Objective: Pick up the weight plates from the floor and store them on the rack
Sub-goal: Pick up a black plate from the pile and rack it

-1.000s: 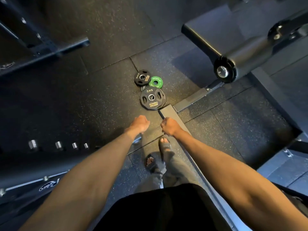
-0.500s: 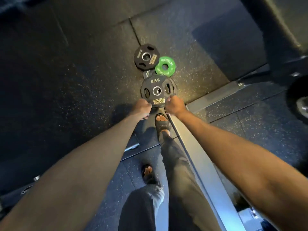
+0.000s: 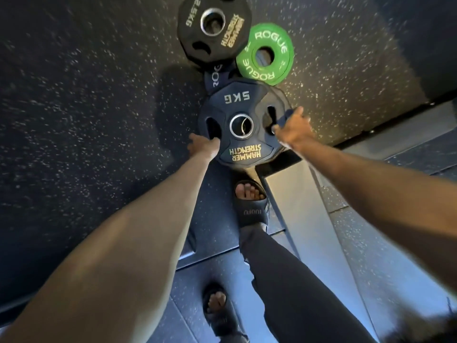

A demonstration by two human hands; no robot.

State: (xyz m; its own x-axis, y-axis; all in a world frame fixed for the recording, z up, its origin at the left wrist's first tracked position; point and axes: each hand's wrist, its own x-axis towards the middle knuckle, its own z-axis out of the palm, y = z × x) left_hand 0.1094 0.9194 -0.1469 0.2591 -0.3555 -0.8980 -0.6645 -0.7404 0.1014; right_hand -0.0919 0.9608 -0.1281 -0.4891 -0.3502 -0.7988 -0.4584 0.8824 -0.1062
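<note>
Dark speckled rubber floor (image 3: 99, 100); we see the 5 kg plate (image 3: 237, 125) lying there, overlapping a second black plate (image 3: 279, 100) beneath; left hand (image 3: 204, 147) has fingers hooked into its left slot; right hand (image 3: 293, 129) fingers reach the right slot, grip closure unclear; 2.5 kg plate (image 3: 214, 28) and green plate (image 3: 265, 54) beyond.

I am seeing the black 5KG plate (image 3: 237, 125) lying flat at the frame's centre, overlapping a second black plate (image 3: 279, 100) beneath it and a dark Rogue plate (image 3: 214, 78). Above, a 2.5KG plate (image 3: 214, 30) and a green Rogue plate (image 3: 265, 54) are lying flat, touching.
</note>
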